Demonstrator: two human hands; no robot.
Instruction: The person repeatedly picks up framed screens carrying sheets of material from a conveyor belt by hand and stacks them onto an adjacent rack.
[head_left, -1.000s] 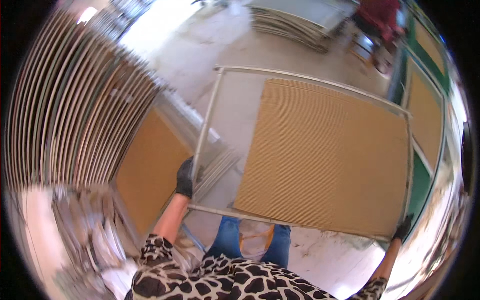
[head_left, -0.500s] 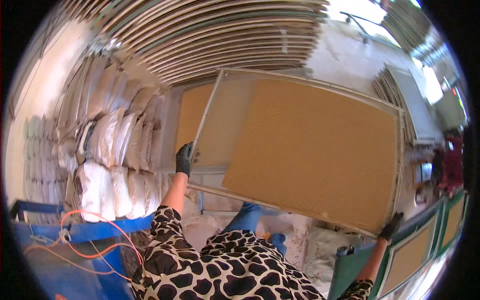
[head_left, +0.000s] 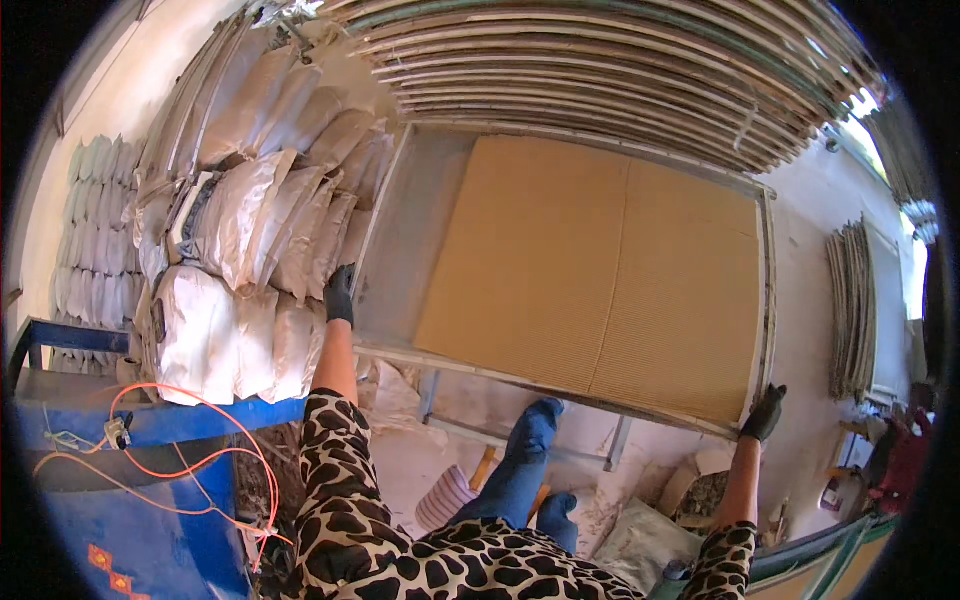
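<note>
White stacked sacks (head_left: 240, 250) sit beside the framed board (head_left: 590, 270) both hands grip.

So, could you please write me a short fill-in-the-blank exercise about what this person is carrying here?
1. Both hands wear black ____.
2. The left hand and right hand hold a large framed ____ by its edges.
3. Left of the frame lies a stack of pale ____.
4. The orange cable lies on a ____ machine.

Missing words: gloves; screen; sacks; blue

White sacks (head_left: 250, 260), blue bin (head_left: 130, 500) w/ orange cable (head_left: 190, 460)
</note>
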